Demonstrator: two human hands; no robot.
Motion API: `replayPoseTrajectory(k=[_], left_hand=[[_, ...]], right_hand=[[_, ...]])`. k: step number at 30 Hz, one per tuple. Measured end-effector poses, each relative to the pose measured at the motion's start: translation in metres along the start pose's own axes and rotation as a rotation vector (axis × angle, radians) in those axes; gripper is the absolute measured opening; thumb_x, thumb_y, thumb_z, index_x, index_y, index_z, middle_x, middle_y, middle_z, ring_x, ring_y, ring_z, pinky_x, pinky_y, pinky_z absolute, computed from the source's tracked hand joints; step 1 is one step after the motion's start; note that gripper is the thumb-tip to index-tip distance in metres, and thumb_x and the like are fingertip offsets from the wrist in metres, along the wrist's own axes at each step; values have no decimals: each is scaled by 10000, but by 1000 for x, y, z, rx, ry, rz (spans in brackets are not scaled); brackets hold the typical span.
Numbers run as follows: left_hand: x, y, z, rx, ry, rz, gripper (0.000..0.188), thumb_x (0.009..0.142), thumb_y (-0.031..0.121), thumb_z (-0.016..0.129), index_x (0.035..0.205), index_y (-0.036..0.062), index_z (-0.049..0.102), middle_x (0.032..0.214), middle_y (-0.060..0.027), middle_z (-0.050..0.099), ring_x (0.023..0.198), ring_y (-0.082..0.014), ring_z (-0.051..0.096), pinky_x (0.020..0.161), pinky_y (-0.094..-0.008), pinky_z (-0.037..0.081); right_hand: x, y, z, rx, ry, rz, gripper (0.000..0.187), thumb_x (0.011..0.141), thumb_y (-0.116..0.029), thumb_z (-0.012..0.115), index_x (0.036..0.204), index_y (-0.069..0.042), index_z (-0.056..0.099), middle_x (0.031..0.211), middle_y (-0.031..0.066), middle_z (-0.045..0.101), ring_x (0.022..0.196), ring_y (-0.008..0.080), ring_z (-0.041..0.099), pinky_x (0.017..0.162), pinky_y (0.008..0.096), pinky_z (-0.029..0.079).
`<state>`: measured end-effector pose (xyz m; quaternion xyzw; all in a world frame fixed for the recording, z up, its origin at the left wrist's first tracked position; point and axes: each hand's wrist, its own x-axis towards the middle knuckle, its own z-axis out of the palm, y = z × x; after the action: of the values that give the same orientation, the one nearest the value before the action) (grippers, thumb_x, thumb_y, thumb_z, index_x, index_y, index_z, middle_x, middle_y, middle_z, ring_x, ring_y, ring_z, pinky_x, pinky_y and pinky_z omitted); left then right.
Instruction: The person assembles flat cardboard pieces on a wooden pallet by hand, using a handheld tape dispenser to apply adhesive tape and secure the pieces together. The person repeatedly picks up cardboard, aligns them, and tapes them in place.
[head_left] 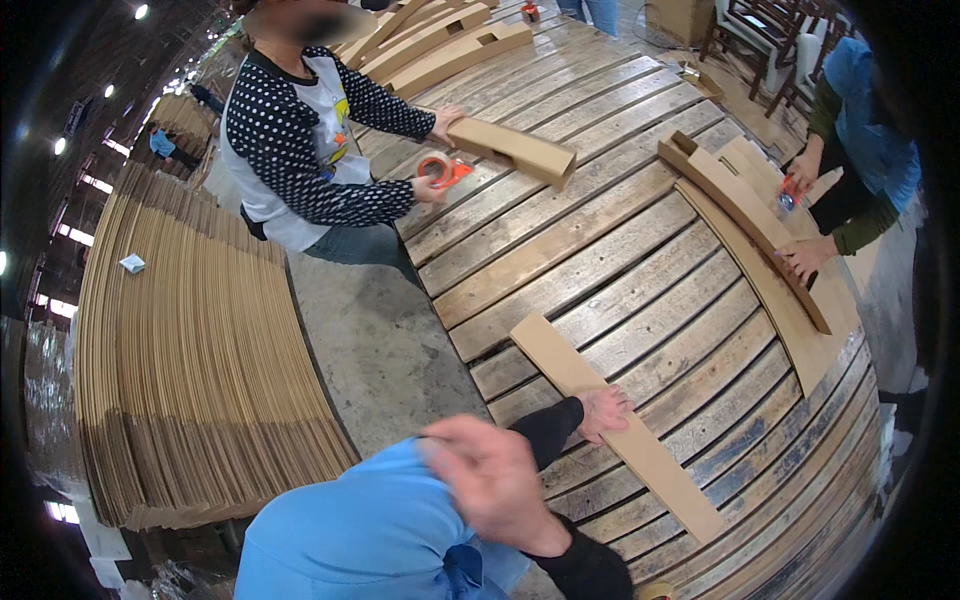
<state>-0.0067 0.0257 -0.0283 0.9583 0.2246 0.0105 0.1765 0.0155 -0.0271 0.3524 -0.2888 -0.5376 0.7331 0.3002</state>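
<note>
The near carton [655, 462] lies on the table [560, 270], the cardboard stack [200, 370] to its left, another carton [738, 212] to its right.

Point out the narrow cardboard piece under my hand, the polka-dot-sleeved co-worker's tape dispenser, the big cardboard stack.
narrow cardboard piece [645, 456]: head view, top face near mid-length
tape dispenser [458, 174]: head view, orange-red body
cardboard stack [200, 365]: head view, layered edges

- The place looks like a packing workshop in a large industrial hall, with ceiling lamps [109, 91] dotting the dark roof.
- The floor is grey concrete [370, 340].
- Cardboard sheets [190, 360] stand in bulk near a broad slatted worktable [540, 270].
- Long, narrow cartons [655, 465] lie on it; two co-workers [290, 140] there hold tape dispensers [442, 170].
</note>
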Motion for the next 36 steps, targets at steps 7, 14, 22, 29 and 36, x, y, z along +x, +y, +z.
replayPoseTrajectory(k=[7, 14, 22, 29, 36], left_hand=[[9, 2, 8, -41, 1, -3, 585, 674, 571, 813, 1096, 183, 692, 1376, -188, 528, 1243, -337, 530, 1037, -495, 381], [2, 4, 1, -46, 14, -19, 608, 677, 574, 818, 1113, 174, 683, 1359, -173, 535, 1241, -328, 528, 1041, -488, 380], [7, -2, -3, 26, -91, -35, 617, 703, 616, 789, 1138, 191, 687, 1357, -142, 520, 1231, -311, 533, 1019, -462, 391], [12, 2, 2, -3, -33, -28, 586, 653, 568, 818, 1065, 171, 694, 1320, -159, 528, 1196, -329, 533, 996, -476, 389], [6, -1, -1, -12, 7, -21, 564, 662, 575, 804, 1042, 174, 691, 1299, -151, 536, 1171, -317, 549, 991, -468, 396]], right_hand=[[-125, 46, 27, 331, 139, 158, 253, 964, -14, 692, 1214, 0, 655, 1136, 86, 688, 1013, 138, 633, 871, 304, 522], [-112, 150, 80, 225, 1034, -14, 221, 772, 13, 780, 890, -24, 597, 850, 77, 572, 828, 142, 572, 740, 300, 445], [-113, 163, 101, 421, 1108, -108, 462, 699, -74, 910, 1033, -4, 598, 1044, 119, 562, 991, 223, 560, 862, 361, 458], [-104, 138, 76, 534, 1250, -98, 459, 722, -51, 898, 1094, 57, 653, 1063, 111, 603, 980, 205, 584, 845, 301, 477], [-109, 114, 64, -121, 1071, -70, 294, 846, 7, 742, 1116, 109, 684, 1066, 133, 679, 852, 177, 641, 804, 309, 509]])
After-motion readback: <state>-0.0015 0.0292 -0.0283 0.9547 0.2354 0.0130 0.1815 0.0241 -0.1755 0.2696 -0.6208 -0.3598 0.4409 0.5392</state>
